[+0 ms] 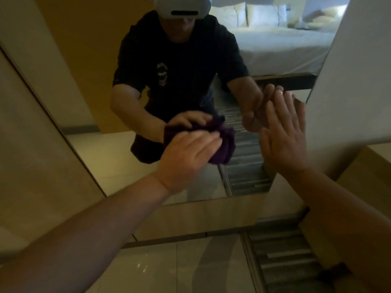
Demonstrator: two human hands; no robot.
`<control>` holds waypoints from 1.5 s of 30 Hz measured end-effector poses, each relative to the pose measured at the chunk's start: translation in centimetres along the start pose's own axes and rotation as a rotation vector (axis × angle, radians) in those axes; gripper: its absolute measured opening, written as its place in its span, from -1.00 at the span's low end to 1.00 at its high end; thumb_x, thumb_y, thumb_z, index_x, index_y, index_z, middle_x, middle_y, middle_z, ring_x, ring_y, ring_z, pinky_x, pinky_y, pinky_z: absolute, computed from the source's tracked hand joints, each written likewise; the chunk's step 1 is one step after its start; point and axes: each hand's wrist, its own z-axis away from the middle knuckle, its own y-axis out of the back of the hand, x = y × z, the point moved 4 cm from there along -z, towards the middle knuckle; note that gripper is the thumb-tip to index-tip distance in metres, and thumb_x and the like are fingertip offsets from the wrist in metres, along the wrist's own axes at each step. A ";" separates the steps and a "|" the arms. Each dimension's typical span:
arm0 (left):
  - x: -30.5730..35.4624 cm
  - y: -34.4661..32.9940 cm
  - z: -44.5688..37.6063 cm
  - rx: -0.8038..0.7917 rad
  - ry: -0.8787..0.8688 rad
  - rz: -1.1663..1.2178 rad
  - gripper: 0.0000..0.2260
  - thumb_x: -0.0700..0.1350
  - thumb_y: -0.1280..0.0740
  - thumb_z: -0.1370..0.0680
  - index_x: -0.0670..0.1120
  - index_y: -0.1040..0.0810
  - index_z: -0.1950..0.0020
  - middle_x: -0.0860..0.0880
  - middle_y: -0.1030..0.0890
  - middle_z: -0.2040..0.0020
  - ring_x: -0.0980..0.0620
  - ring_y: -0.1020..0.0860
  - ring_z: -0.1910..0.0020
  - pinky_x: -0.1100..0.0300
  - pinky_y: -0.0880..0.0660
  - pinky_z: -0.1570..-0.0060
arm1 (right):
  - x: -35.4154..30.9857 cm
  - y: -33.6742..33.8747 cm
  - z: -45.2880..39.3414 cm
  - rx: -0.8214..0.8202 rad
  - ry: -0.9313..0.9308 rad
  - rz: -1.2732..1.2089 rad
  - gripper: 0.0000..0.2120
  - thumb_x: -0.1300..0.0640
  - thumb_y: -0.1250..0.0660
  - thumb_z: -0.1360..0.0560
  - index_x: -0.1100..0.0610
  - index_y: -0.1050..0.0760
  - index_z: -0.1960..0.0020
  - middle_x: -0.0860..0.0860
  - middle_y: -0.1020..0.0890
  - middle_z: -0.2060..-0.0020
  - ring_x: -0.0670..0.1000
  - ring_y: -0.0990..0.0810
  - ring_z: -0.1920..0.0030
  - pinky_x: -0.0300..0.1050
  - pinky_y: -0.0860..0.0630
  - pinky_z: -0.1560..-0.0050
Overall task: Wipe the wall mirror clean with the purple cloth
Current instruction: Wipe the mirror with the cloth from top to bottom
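Two hands are up at the mirror (110, 149), a tall frameless pane fixed to a beige wall (38, 144). The left hand (188, 155) presses the cloth (225, 144) flat against the glass in the lower half of the pane, fingers extended over the bunched purple fabric, palm down on it; the fabric sticks out past the fingertips toward the right. Grip: flat press on the cloth, not a closed fist. The right hand (285, 132) is open, fingers straight and together, palm laid against the glass near the pane's right edge, holding nothing. The two hands are near each other but apart, with the cloth between them and closer to the left.

Reflection shows a person in a dark short-sleeved shirt (179, 66) wearing a white headset (183, 7), both arms reaching forward to meet the real hands at the glass. Behind, in reflection, a bed (279, 45) with white bedding and pillows. Below the mirror: pale glossy floor tile (169, 267) and a grey striped strip (281, 256) at right.
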 end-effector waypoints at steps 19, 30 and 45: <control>6.8 -13.7 8.1 -0.266 -0.344 -0.274 -0.57 -0.16 -0.15 -0.64 -0.21 -0.33 -0.51 -0.14 -0.30 -0.53 -0.15 -0.22 -0.53 -0.12 0.03 -0.54 | 3.9 -3.0 -0.8 0.243 0.060 0.117 -0.46 0.02 0.02 -0.69 0.15 0.05 -0.61 0.02 0.11 -0.60 0.14 0.08 -0.58 0.29 0.01 -0.53; 5.2 -7.8 2.0 -0.249 -0.173 0.091 -0.72 -0.23 -0.21 -0.62 -0.22 -0.54 -0.30 -0.19 -0.58 -0.25 -0.14 -0.56 -0.19 -0.01 -0.41 -0.22 | 2.7 0.2 -1.2 0.024 -0.023 0.041 -0.49 0.09 -0.10 -0.66 0.26 -0.17 -0.55 0.22 -0.15 -0.55 0.18 -0.01 -0.58 0.23 -0.01 -0.56; 2.3 -3.3 -19.0 0.051 -0.062 -0.341 -0.60 -0.15 0.05 -0.71 -0.19 -0.26 -0.53 -0.20 -0.27 -0.54 -0.24 -0.22 -0.52 -0.23 -0.17 -0.47 | 11.0 2.1 -4.6 0.073 -0.293 0.090 -0.48 0.07 -0.03 -0.71 0.24 -0.03 -0.59 0.24 -0.07 -0.58 0.20 0.02 -0.59 0.25 0.08 -0.56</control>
